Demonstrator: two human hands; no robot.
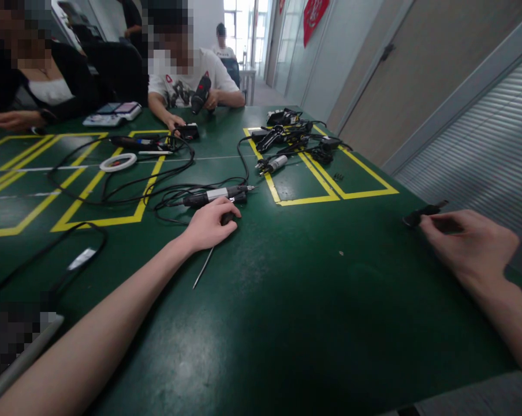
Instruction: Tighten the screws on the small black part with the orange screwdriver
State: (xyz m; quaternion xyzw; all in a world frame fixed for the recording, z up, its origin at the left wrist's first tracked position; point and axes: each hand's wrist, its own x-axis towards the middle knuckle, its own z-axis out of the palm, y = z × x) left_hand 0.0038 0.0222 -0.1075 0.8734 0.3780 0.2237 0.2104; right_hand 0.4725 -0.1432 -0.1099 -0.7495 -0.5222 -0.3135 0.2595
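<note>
My left hand [213,224] is closed around the dark handle of a screwdriver [204,267]; its thin metal shaft points toward me over the green table. Just beyond those fingers lies an electric screwdriver [217,195] with a silver and black body and a black cord. At the table's right edge, my right hand [471,240] pinches a small black object [417,216] with a short narrow end pointing right. Its exact kind I cannot make out, as the fingers partly cover it.
Yellow tape [306,201] marks boxes on the green table [278,323]. Black cords and tools [282,136] lie in a heap at the far right. A white tape roll [118,162] rests at left. Across the table, a person holds a black power drill [201,95]; another sits at left.
</note>
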